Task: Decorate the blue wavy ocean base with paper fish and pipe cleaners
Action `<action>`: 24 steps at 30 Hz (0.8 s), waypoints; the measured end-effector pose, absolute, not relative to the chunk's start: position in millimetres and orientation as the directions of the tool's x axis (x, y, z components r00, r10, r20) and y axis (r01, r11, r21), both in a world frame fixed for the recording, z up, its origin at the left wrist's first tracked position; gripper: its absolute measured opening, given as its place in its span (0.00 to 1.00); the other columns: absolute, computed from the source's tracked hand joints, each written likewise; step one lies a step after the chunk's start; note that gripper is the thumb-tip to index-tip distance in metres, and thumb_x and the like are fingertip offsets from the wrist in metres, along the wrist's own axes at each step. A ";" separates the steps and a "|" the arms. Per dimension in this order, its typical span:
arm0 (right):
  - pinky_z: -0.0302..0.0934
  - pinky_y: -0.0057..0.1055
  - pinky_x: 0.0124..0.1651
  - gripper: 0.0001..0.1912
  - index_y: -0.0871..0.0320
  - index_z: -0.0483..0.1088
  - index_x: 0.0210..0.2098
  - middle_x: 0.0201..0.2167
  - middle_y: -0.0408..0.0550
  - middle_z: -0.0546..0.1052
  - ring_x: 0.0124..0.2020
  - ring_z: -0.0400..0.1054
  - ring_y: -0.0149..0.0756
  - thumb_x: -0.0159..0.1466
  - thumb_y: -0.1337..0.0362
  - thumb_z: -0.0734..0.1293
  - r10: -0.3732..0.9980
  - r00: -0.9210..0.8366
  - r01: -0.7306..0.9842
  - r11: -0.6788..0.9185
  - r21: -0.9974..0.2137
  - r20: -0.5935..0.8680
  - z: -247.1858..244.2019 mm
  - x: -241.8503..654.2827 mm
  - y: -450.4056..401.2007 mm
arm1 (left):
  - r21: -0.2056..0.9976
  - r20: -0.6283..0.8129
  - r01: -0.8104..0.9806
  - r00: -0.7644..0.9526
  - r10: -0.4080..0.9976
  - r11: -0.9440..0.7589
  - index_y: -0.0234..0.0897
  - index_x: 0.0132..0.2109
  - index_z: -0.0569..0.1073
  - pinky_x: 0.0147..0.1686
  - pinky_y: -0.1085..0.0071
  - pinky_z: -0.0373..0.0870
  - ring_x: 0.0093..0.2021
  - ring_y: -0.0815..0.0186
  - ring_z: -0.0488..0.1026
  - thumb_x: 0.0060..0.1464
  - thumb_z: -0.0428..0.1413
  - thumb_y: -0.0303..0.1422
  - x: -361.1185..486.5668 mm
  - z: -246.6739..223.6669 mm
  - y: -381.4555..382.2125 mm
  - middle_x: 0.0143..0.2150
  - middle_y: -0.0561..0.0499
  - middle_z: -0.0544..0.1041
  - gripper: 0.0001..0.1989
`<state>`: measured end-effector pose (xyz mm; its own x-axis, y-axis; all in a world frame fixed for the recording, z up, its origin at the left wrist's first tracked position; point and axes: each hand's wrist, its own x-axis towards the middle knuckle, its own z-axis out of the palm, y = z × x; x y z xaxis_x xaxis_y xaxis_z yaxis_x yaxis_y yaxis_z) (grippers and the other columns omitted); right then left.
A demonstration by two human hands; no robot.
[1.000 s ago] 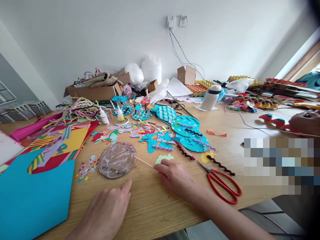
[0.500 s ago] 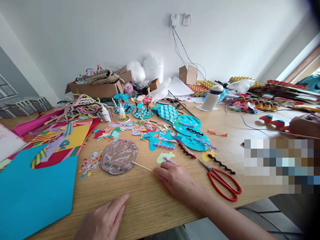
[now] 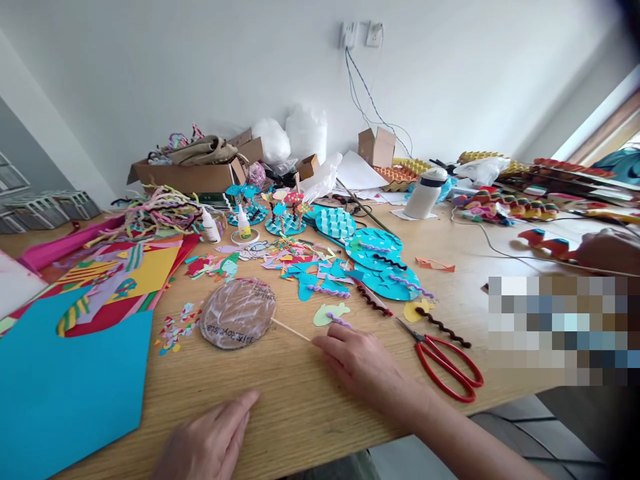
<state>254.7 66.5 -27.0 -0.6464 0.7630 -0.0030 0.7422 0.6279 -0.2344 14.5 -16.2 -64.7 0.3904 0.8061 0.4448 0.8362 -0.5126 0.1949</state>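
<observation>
My right hand (image 3: 357, 357) pinches the end of a thin wooden stick (image 3: 291, 329), whose far tip is at the right rim of a round brown cardboard disc (image 3: 237, 313) with whitish smears and printed letters. My left hand (image 3: 213, 433) rests on the table near its front edge, fingers together and extended, holding nothing. Just beyond my right hand lie a pale green paper fish (image 3: 330, 313) and a purple wavy strip (image 3: 340, 321). Red-handled scissors (image 3: 445, 363) lie to its right, beside a dark wavy strip (image 3: 447, 328).
Blue paper (image 3: 75, 380) covers the left of the table (image 3: 280, 427). Paper scraps (image 3: 177, 327) lie beside the disc. Glue bottles (image 3: 211, 227), blue decorated discs (image 3: 373, 247) and a white bottle (image 3: 424, 195) stand or lie farther back. Another person's hand (image 3: 607, 250) is at the right edge.
My right hand and the stick have shifted slightly right, and the stick's tip has moved from over the disc to its rim. My left hand is nearly unchanged.
</observation>
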 end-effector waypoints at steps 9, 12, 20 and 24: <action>0.54 0.26 0.33 0.14 0.56 0.68 0.43 0.34 0.48 0.71 0.35 0.66 0.34 0.63 0.71 0.55 0.761 -0.648 0.749 0.628 -0.212 -0.029 -26.2 255.7 67.1 | 0.192 0.478 0.829 0.389 0.788 -0.526 0.40 0.41 0.73 0.33 0.85 0.71 0.31 0.71 0.78 0.63 0.37 0.36 13.6 -66.8 -17.2 0.34 0.54 0.80 0.19; 0.54 0.26 0.34 0.15 0.55 0.67 0.44 0.33 0.48 0.71 0.36 0.65 0.34 0.64 0.71 0.54 0.767 -0.642 0.745 0.625 -0.232 0.005 -25.2 254.5 61.5 | 0.195 0.478 0.833 0.381 0.792 -0.518 0.39 0.41 0.73 0.31 0.85 0.72 0.30 0.71 0.78 0.63 0.37 0.36 14.7 -67.1 -17.8 0.33 0.53 0.80 0.20; 0.52 0.26 0.29 0.09 0.59 0.66 0.36 0.32 0.47 0.71 0.30 0.66 0.32 0.62 0.73 0.56 0.703 -0.710 0.695 0.706 -0.140 0.021 -27.4 207.8 61.1 | 0.235 0.476 0.841 0.337 0.812 -0.487 0.40 0.40 0.73 0.32 0.82 0.73 0.30 0.70 0.78 0.62 0.38 0.34 15.0 -67.9 -20.5 0.33 0.52 0.80 0.18; 0.52 0.27 0.29 0.09 0.59 0.66 0.36 0.32 0.48 0.71 0.31 0.67 0.33 0.61 0.73 0.57 0.713 -0.701 0.711 0.698 -0.088 -0.007 -30.2 200.5 65.0 | 0.218 0.502 0.835 0.347 0.792 -0.505 0.38 0.40 0.72 0.32 0.82 0.73 0.30 0.70 0.77 0.63 0.38 0.34 15.0 -66.5 -20.6 0.32 0.51 0.80 0.18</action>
<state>200.5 65.0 -30.2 -0.7011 0.7130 -0.0067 0.7107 0.6980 -0.0881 15.0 -20.6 -66.5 0.3474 0.7920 0.5021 0.8353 -0.5047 0.2181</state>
